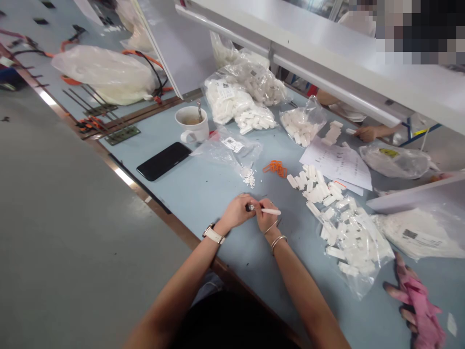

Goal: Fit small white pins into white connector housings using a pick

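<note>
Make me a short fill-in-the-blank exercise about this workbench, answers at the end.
The white-strapped wristwatch is on the ____ wrist.
The pale-handled tool is in the ____ hand.
The small open frames are ____ in colour.
The white mug stands near a smartphone whose colour is ____.

Missing words: left; right; orange; black.

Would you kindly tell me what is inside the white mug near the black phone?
Inside the white mug are a brownish liquid and a metal utensil; the utensil's lower end and the mug's bottom are hidden.
</note>
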Demonstrator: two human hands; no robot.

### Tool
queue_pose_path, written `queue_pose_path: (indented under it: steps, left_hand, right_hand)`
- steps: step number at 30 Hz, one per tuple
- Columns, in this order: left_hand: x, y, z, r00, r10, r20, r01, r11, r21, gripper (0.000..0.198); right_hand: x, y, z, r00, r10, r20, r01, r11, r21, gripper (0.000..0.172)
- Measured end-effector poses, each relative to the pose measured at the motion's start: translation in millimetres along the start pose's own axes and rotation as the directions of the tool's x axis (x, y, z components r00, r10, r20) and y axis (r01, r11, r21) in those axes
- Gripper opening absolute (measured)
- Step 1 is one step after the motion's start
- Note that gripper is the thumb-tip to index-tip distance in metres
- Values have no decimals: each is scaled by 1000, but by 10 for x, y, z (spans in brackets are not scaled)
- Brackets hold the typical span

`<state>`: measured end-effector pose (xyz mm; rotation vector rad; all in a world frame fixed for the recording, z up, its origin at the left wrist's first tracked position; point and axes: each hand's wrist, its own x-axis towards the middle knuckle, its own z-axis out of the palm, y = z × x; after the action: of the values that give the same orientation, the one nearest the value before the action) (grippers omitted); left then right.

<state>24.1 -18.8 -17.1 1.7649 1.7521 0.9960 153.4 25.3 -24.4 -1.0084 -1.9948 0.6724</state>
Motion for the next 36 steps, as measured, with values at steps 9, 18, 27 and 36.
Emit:
queue_pose_path:
  steps: [9, 18, 27, 36]
  left_hand:
    - [-20, 33, -45, 1000, -22, 8, 22, 1000, -13, 11]
    - [-39, -22, -44, 999, 55, 4, -54, 997, -54, 10]
    - [-54, -99, -1, 996, 73, -43, -74, 996, -46, 19]
    - [-21, -153, -39, 998, 51, 48, -57, 990, 127, 21]
  right_hand:
    - [156, -5, -63, 789, 579, -207, -422, 755, 502, 49]
    - [141, 30, -26, 839, 520, -161, -373, 765, 525, 47]
    - [58, -82, -36, 979, 31, -204, -7, 993, 119, 40]
    - [-69, -244, -422, 994, -56, 95, 38, 983, 180, 26]
